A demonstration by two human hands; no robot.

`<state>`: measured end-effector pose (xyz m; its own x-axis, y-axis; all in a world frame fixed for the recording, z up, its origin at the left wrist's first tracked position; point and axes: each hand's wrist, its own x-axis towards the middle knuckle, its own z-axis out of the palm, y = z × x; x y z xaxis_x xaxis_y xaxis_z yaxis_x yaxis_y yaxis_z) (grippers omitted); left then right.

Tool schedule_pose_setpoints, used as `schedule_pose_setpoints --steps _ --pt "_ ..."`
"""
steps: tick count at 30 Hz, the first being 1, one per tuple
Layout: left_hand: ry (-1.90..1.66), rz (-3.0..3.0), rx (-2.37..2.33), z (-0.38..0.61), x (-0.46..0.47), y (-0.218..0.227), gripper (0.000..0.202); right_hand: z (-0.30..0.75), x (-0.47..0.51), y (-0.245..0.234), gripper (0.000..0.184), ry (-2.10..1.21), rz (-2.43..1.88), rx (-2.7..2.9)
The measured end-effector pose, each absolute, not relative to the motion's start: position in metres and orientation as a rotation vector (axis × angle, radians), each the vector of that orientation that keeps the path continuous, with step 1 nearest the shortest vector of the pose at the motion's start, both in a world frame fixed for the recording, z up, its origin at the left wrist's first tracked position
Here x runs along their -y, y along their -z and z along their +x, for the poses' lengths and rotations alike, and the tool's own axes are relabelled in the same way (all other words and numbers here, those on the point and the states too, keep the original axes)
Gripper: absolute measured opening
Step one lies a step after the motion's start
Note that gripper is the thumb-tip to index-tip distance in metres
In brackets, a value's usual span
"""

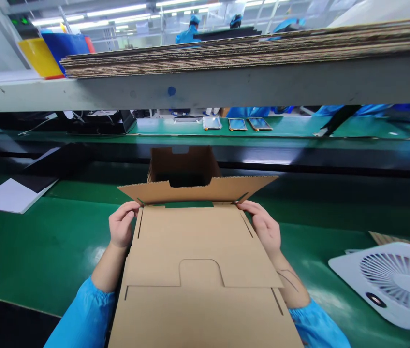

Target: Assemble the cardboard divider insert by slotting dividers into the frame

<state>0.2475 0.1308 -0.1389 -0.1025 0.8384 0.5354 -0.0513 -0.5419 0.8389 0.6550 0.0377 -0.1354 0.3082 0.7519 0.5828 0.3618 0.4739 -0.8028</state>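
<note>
A flat brown cardboard box blank (197,251) lies in front of me on the green work surface (45,241), its far flap bent upward. My left hand (121,224) grips the blank's left edge near the fold, fingers curled on it. On the right edge by the same fold, my right hand (265,227) holds the cardboard with its fingers closed. Just beyond the raised flap stands a partly formed cardboard box (183,166).
A white fan (393,282) lies at the right. White and dark sheets (16,193) lie at the left. A grey shelf (226,84) overhead carries a stack of flat cardboard (248,48) and coloured bins (54,53). Phone-like panels (237,124) lie on the far line, people in blue beyond.
</note>
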Motion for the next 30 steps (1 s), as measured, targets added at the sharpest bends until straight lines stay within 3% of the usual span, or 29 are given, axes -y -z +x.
schedule_pose_setpoints --steps 8,21,30 --pt "-1.732 1.568 -0.959 0.246 -0.129 0.137 0.020 0.653 -0.038 0.135 0.047 -0.330 -1.145 1.232" --pt "-1.658 1.398 -1.225 0.251 -0.132 0.139 0.034 0.657 -0.045 0.140 0.046 -0.365 -1.081 1.206" --pt "-1.671 1.706 -1.140 0.250 -0.128 0.125 0.036 0.653 -0.049 0.142 0.053 -0.407 -1.135 1.155"
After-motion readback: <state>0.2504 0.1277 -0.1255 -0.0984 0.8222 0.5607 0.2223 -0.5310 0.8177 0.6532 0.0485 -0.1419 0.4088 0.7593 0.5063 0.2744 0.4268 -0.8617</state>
